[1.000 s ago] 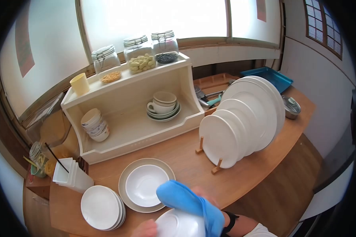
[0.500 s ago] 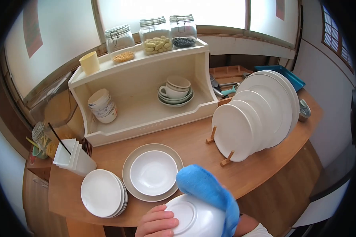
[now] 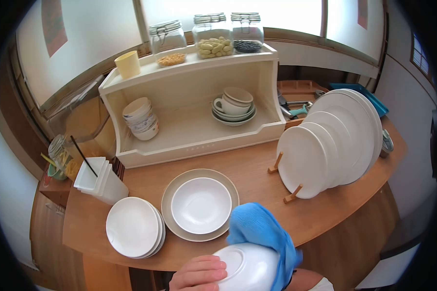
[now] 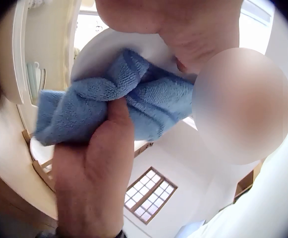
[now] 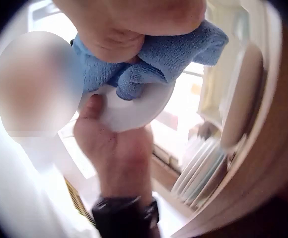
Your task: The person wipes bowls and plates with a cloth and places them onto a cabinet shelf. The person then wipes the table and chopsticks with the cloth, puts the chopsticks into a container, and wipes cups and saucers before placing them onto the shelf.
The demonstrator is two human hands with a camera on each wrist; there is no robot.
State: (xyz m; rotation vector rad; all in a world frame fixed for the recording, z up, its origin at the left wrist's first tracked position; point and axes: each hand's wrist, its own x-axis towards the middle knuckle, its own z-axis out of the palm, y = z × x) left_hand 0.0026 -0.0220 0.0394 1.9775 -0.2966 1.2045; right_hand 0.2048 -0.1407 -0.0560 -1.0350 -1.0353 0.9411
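Note:
A white bowl (image 3: pixel 255 266), tilted with its foot ring turned up, is at the front edge of the table. My left hand (image 3: pixel 199 275) grips its left side, fingers over the outer base; in the right wrist view the thumb lies on the bowl's inner face. Draped over the bowl's far right rim is a blue cloth (image 3: pixel 260 224). My right hand (image 4: pixel 97 158) grips the bowl's rim through this cloth, its thumb pressing the cloth inside. The cloth hides most of that hand in the head view.
A white bowl (image 3: pixel 201 206) rests on a beige-rimmed plate (image 3: pixel 167 213). Stacked small plates (image 3: pixel 133 228) stand left of it, white containers (image 3: pixel 107 186) behind them. Large plates (image 3: pixel 301 162) stand upright in a wooden rack at right. A cream shelf (image 3: pixel 189 80) holds bowls, a cup and jars (image 3: pixel 212 43).
The head view has shifted, so the table's things sit further right in it. My left hand has come into fuller view on the bowl, and the cloth has moved along the rim.

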